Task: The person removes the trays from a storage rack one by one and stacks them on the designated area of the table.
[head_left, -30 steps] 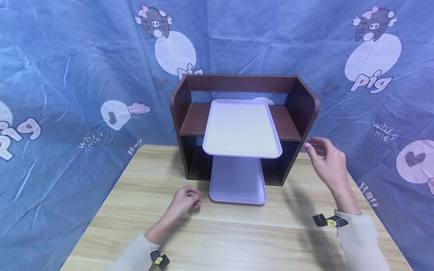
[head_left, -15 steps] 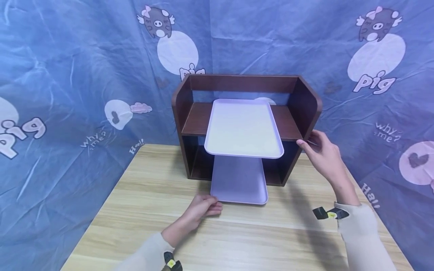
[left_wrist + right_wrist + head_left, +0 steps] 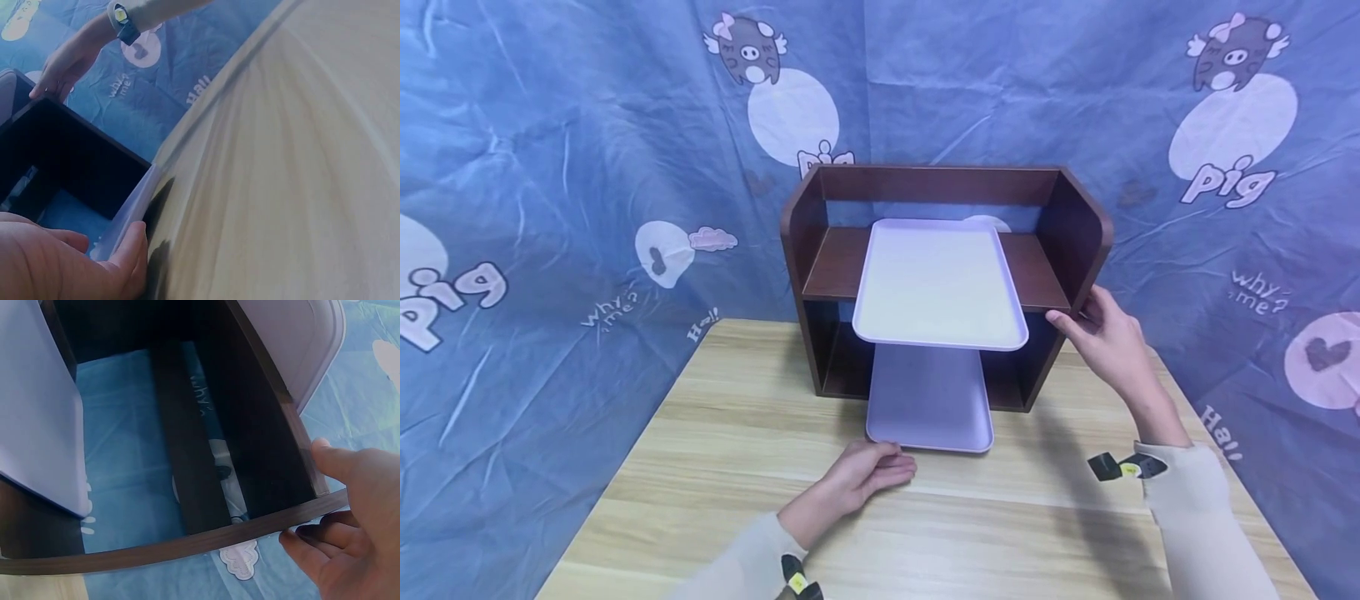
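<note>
Blue printed backdrop, wooden tabletop (image 3: 715, 450), dark shelf unit (image 3: 1078, 225), two lilac trays.
Right hand (image 3: 1108, 337) grips the unit's right wall; left hand (image 3: 868, 471), fingers loosely curled, touches the lower tray (image 3: 928, 400) at its near-left corner, long axis running away under the shelf.

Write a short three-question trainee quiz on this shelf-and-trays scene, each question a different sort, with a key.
1. True or false: the upper tray lies on the shelf board and juts out over its front edge.
2. What does the right hand hold? A) a tray B) the side panel of the wooden shelf C) nothing
3. Fill in: the left hand touches the front edge of the ____ tray.

Key: 1 true; 2 B; 3 lower.
</note>
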`<control>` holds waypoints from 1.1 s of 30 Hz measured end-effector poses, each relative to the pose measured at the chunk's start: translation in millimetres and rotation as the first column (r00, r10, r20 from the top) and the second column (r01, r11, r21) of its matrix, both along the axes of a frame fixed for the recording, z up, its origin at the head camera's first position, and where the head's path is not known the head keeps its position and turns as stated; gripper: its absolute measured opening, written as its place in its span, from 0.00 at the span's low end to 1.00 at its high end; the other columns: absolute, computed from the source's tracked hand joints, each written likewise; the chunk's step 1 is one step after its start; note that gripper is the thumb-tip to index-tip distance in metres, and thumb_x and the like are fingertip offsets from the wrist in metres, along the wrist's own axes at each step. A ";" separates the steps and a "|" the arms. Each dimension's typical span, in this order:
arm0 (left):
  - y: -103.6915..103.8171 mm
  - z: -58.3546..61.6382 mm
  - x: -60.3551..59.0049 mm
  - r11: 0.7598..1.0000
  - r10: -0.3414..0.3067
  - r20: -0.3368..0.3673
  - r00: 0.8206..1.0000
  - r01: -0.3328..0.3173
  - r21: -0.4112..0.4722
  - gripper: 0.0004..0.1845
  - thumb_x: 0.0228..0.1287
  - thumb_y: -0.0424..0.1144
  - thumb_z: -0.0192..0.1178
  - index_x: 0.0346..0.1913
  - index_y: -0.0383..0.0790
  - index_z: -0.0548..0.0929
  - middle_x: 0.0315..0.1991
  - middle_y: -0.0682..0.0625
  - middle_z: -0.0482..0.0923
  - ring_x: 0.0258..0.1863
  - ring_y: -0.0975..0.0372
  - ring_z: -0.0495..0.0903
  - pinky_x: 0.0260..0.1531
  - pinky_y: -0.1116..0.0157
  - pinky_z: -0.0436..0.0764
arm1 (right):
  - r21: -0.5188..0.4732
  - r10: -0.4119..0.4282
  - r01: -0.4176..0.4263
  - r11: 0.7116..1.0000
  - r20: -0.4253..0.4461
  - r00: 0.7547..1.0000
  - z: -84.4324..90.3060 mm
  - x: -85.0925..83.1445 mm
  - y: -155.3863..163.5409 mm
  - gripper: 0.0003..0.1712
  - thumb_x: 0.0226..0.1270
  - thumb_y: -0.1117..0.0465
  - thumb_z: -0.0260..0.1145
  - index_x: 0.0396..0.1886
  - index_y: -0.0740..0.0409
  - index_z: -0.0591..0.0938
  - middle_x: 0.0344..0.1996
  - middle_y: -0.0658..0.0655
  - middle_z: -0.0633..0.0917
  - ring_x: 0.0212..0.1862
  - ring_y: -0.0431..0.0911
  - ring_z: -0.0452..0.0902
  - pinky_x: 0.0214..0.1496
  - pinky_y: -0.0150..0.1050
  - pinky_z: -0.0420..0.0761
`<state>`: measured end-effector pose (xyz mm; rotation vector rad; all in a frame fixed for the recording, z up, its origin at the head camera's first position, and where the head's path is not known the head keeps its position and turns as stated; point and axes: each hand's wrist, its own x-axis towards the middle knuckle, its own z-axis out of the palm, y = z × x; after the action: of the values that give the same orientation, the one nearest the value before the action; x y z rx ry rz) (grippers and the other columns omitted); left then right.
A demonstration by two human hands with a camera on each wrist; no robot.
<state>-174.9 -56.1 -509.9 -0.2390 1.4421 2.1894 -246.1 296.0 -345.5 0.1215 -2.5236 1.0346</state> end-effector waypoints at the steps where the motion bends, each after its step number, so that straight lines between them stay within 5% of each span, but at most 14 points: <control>1: 1.5 -1.2 0.1 1.000 0.004 0.006 1.000 -0.004 0.010 0.19 0.69 0.28 0.52 0.57 0.15 0.69 0.51 0.23 0.78 0.53 0.40 0.82 0.56 0.51 0.81 | 0.001 -0.005 0.005 1.000 -0.011 1.000 -1.2 -0.8 -0.5 0.42 0.60 0.41 0.70 0.70 0.53 0.68 0.59 0.66 0.81 0.56 0.56 0.80 0.45 0.10 0.73; 6: 10.0 -7.8 -0.5 0.994 0.036 0.016 0.999 -0.037 0.100 0.23 0.71 0.28 0.49 0.61 0.14 0.62 0.57 0.21 0.72 0.59 0.38 0.76 0.60 0.53 0.79 | 0.015 -0.032 0.033 0.999 -0.057 0.998 -4.0 -3.9 -2.6 0.38 0.62 0.41 0.68 0.66 0.57 0.71 0.55 0.67 0.83 0.54 0.56 0.81 0.43 0.08 0.71; 12: 21.5 -14.4 -0.5 0.975 0.108 0.010 0.994 -0.108 0.193 0.26 0.71 0.27 0.47 0.65 0.13 0.53 0.63 0.20 0.64 0.65 0.39 0.70 0.65 0.55 0.75 | 0.037 -0.048 0.051 0.998 -0.084 0.995 -3.4 -5.0 -4.3 0.35 0.64 0.42 0.67 0.63 0.59 0.73 0.53 0.67 0.84 0.53 0.60 0.82 0.48 0.20 0.80; 18: 29.4 -15.4 2.0 0.961 0.176 0.012 0.984 -0.174 0.215 0.26 0.71 0.26 0.47 0.65 0.18 0.51 0.64 0.22 0.62 0.66 0.39 0.69 0.66 0.53 0.74 | 0.046 -0.074 0.078 0.996 -0.080 0.994 -4.6 -4.4 -5.9 0.34 0.62 0.40 0.68 0.59 0.57 0.76 0.51 0.66 0.85 0.51 0.58 0.84 0.38 0.08 0.66; 23: 34.1 -10.5 2.4 0.946 0.247 -0.013 0.969 -0.238 0.220 0.29 0.70 0.27 0.49 0.68 0.25 0.50 0.67 0.24 0.59 0.69 0.38 0.65 0.67 0.52 0.73 | 0.041 -0.100 0.105 0.994 -0.108 0.989 -6.4 -5.9 -8.1 0.31 0.61 0.41 0.69 0.54 0.57 0.79 0.47 0.64 0.87 0.50 0.58 0.84 0.42 0.30 0.77; 27: 36.6 -6.8 2.1 0.934 0.286 -0.020 0.958 -0.274 0.230 0.32 0.70 0.28 0.50 0.70 0.27 0.46 0.69 0.24 0.55 0.71 0.37 0.61 0.69 0.50 0.71 | 0.039 -0.108 0.114 0.993 -0.138 0.985 -6.7 -6.4 -9.3 0.27 0.61 0.43 0.70 0.50 0.58 0.81 0.43 0.64 0.88 0.48 0.58 0.85 0.43 0.43 0.76; 30: 38.0 -6.2 2.0 0.921 0.308 -0.016 0.951 -0.294 0.254 0.33 0.70 0.28 0.49 0.70 0.26 0.44 0.70 0.23 0.54 0.71 0.36 0.59 0.69 0.49 0.70 | 0.038 -0.109 0.116 0.993 -0.145 0.983 -6.9 -6.0 -9.5 0.26 0.60 0.43 0.71 0.48 0.57 0.82 0.40 0.64 0.89 0.40 0.41 0.86 0.38 0.32 0.73; 33: 38.8 -6.3 1.8 0.905 0.335 -0.001 0.942 -0.322 0.278 0.33 0.70 0.27 0.49 0.69 0.27 0.43 0.69 0.23 0.54 0.71 0.36 0.59 0.68 0.49 0.71 | 0.023 -0.106 0.111 0.994 -0.151 0.983 -7.0 -5.4 -9.5 0.26 0.59 0.44 0.72 0.48 0.57 0.83 0.39 0.64 0.89 0.33 0.19 0.76 0.34 0.23 0.68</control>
<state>-173.2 -17.2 -516.2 -0.3542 1.1679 2.6551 -251.5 286.5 -352.5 0.0667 -2.3837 0.9088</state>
